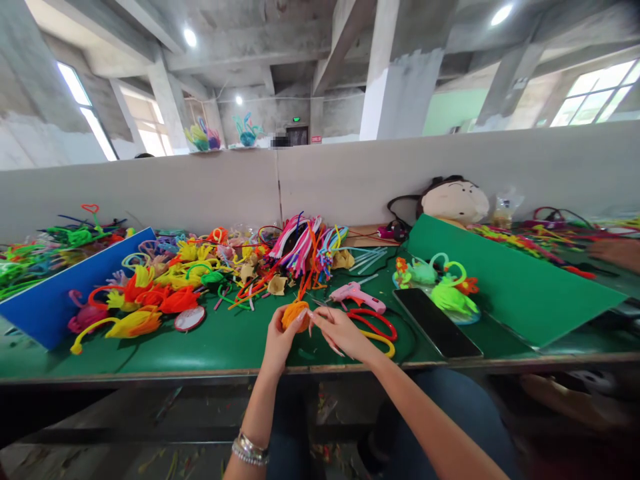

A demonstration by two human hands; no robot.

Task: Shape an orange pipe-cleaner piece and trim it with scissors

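Observation:
My left hand [279, 339] is wrapped round an orange bundle of bent pipe cleaners [295, 316] just above the front of the green table. The fingertips of my right hand [341, 329] pinch at the bundle's right side; whether a small piece is between them I cannot make out. Beyond the right hand lies a pink glue gun [358, 295]. Close to its right are a red pipe cleaner loop [377, 321] and a yellow pipe cleaner [381, 341]. Orange pipe cleaner stems [305, 283] stand behind the bundle.
Finished pipe cleaner swans [135, 323] and a round disc [190, 319] lie left, beside a blue board [80, 293]. Loose pipe cleaners [300, 243] heap at the back. A black phone [436, 323], green swans [453, 297] and a green board [510, 283] are right.

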